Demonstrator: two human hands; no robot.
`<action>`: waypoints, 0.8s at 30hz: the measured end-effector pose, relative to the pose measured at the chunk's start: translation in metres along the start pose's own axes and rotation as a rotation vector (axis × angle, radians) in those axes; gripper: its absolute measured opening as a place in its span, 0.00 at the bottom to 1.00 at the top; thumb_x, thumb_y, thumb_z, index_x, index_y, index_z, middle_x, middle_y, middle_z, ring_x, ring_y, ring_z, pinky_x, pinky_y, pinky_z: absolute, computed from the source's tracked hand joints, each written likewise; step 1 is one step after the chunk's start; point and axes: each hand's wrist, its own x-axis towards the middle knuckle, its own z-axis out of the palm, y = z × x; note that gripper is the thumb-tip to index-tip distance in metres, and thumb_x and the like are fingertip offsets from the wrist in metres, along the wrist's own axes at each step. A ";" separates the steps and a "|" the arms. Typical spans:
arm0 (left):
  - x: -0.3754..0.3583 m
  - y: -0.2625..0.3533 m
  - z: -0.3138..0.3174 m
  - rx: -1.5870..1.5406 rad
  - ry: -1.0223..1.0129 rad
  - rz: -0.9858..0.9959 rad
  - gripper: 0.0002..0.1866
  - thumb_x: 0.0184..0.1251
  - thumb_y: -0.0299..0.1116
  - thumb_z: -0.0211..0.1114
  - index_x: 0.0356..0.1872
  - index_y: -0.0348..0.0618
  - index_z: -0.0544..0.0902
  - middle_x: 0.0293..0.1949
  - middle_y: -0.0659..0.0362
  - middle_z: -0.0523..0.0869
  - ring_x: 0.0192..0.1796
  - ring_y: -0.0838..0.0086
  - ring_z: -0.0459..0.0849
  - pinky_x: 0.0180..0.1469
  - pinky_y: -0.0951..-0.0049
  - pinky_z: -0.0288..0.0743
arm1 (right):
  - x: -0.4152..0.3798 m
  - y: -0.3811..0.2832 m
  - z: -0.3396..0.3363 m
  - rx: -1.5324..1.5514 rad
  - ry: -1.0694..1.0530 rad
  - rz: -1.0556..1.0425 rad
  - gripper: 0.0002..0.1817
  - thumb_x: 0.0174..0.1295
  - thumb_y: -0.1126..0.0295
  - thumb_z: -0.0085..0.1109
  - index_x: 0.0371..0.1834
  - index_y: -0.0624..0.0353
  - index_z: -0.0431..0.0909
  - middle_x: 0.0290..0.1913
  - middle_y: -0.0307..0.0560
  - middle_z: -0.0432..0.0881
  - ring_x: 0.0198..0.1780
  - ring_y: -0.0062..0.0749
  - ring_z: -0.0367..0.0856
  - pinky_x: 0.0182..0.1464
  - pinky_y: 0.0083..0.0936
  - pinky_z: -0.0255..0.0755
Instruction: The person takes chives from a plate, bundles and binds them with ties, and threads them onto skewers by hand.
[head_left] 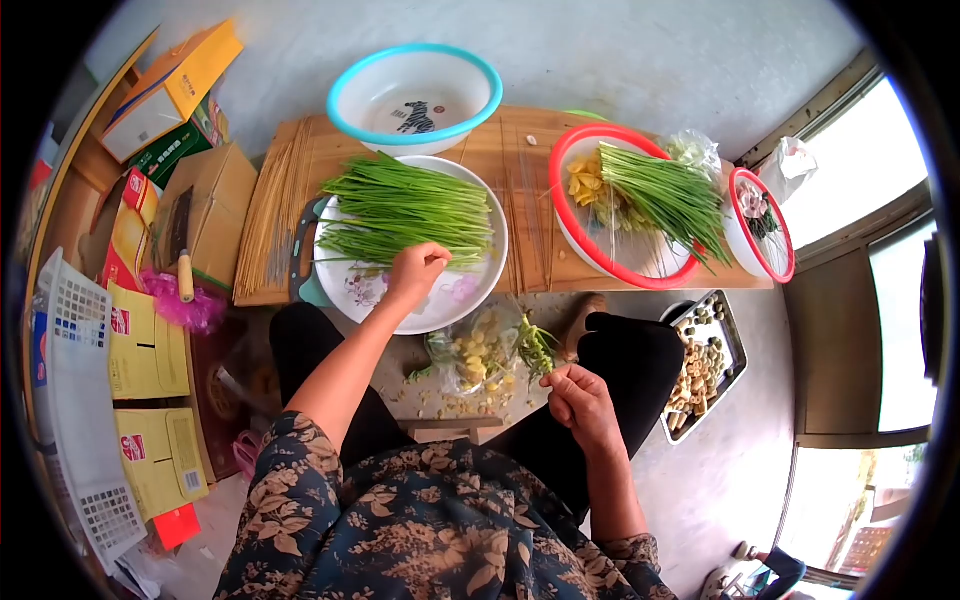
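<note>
A large white plate point(405, 318) with a pink floral pattern sits at the table's near edge, bearing a thick layer of long green chives point(400, 205). Over the plate's near side, at the lower edge of the chives, is my left hand point(415, 275), its thumb and fingers pinched together. Whatever is in that pinch is too small to make out. My right hand point(582, 405) is closed above my right thigh, fingertips together, and its contents cannot be made out. Just beyond it, some green stalks point(536, 345) lie by a clear plastic bag point(485, 350) of yellowish pieces, below table level.
Bamboo skewers point(275, 200) lie on the wooden table's left. Behind the plate stands a blue-rimmed basin point(415, 95). A red-rimmed basin point(565, 205) holds more chives; a smaller basin point(737, 225) sits beside it. A tray of skewered food point(703, 365) rests on the floor. Cardboard boxes point(215, 205) stand left.
</note>
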 end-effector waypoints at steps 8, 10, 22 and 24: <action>0.010 0.005 0.034 0.502 0.121 0.327 0.08 0.50 0.26 0.69 0.33 0.45 0.83 0.34 0.54 0.80 0.41 0.56 0.81 0.41 0.59 0.74 | -0.001 0.000 -0.007 0.063 0.028 -0.022 0.11 0.70 0.67 0.52 0.36 0.64 0.77 0.13 0.32 0.63 0.14 0.16 0.57 0.17 0.15 0.49; 0.010 0.006 0.036 0.573 0.135 0.361 0.07 0.49 0.25 0.69 0.30 0.45 0.81 0.33 0.54 0.78 0.41 0.55 0.80 0.41 0.56 0.73 | -0.001 -0.001 -0.008 0.077 0.022 -0.015 0.11 0.70 0.67 0.52 0.36 0.64 0.77 0.13 0.33 0.63 0.14 0.16 0.57 0.17 0.15 0.49; 0.006 0.000 0.025 0.739 0.081 0.507 0.03 0.52 0.26 0.67 0.28 0.45 0.82 0.32 0.57 0.79 0.44 0.59 0.77 0.46 0.59 0.69 | 0.005 0.003 -0.007 0.076 0.007 -0.023 0.11 0.71 0.67 0.51 0.36 0.64 0.76 0.13 0.33 0.63 0.14 0.16 0.57 0.18 0.15 0.50; 0.002 0.005 0.022 0.716 0.077 0.487 0.04 0.52 0.25 0.67 0.30 0.45 0.83 0.32 0.57 0.79 0.42 0.60 0.77 0.45 0.59 0.69 | 0.003 0.000 -0.005 0.082 0.009 -0.022 0.10 0.71 0.68 0.51 0.36 0.64 0.76 0.14 0.32 0.63 0.14 0.15 0.57 0.18 0.15 0.49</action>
